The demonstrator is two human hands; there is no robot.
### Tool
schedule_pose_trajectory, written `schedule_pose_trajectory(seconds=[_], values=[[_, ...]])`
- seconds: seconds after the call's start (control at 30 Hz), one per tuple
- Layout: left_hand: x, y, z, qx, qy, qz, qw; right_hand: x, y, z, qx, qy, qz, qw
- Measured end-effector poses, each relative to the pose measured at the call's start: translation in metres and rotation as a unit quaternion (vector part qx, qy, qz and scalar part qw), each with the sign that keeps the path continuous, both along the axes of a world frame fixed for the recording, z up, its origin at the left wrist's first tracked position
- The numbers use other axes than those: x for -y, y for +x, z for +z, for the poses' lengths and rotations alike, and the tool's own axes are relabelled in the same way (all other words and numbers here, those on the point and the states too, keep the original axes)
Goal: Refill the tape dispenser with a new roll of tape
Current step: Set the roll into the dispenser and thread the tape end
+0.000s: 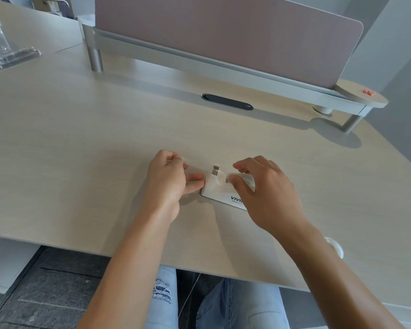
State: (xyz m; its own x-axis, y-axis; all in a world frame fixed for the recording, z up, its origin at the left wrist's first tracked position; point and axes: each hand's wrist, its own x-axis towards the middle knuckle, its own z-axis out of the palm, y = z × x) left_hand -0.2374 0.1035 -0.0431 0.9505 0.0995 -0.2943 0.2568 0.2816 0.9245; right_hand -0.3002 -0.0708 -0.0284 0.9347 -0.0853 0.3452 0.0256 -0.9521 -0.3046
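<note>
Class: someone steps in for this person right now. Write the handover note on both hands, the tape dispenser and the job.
Left hand: fingers touch the cutter end of the tape dispenser, seemingly steadying it; a pinched tape end cannot be confirmed.
Right hand: over the dispenser's roll end, thumb pressed at the roll slot.
Dispenser stands on the desk; a white ring, possibly a roll or core, lies beside the right forearm.
Done: a roll seems seated.
Left: draw tape to the cutter, check it tears.

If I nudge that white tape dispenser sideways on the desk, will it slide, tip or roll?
The white tape dispenser looks low with a flat base, so it would probably slide rather than tip or roll. The desk looks smooth, so it may skid easily. The left hand braces its cutter end and the right hand rests on top, suggesting it needs steadying.
</note>
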Motion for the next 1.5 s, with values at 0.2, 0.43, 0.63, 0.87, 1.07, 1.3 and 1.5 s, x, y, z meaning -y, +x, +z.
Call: schedule_pose_trajectory(seconds=[0.2,0.43,0.63,0.87,1.07,1.3,1.5], values=[[-0.002,0.0,-0.008,-0.024,-0.01,-0.001,1.0,0.0,0.007,0.002,-0.005,0.077,-0.007,0.997],[-0.011,0.007,-0.01,-0.018,0.124,-0.045,0.991,-0.008,0.03,0.009,-0.073,0.243,-0.024,0.967],[-0.014,0.009,-0.004,-0.026,0.187,-0.081,0.979,-0.012,0.039,0.005,-0.111,0.319,-0.024,0.941],[-0.016,0.005,-0.001,-0.01,0.29,-0.086,0.953,-0.013,0.036,-0.001,-0.084,0.357,0.0,0.93],[-0.02,-0.013,-0.006,0.075,0.347,-0.011,0.935,-0.013,0.037,-0.004,-0.066,0.354,0.01,0.933],[-0.01,-0.057,-0.017,0.168,0.341,0.009,0.925,-0.007,0.04,-0.008,-0.051,0.316,0.039,0.946],[0.0,-0.072,-0.015,0.231,0.4,-0.008,0.887,-0.004,0.046,-0.007,-0.057,0.298,0.068,0.951]])
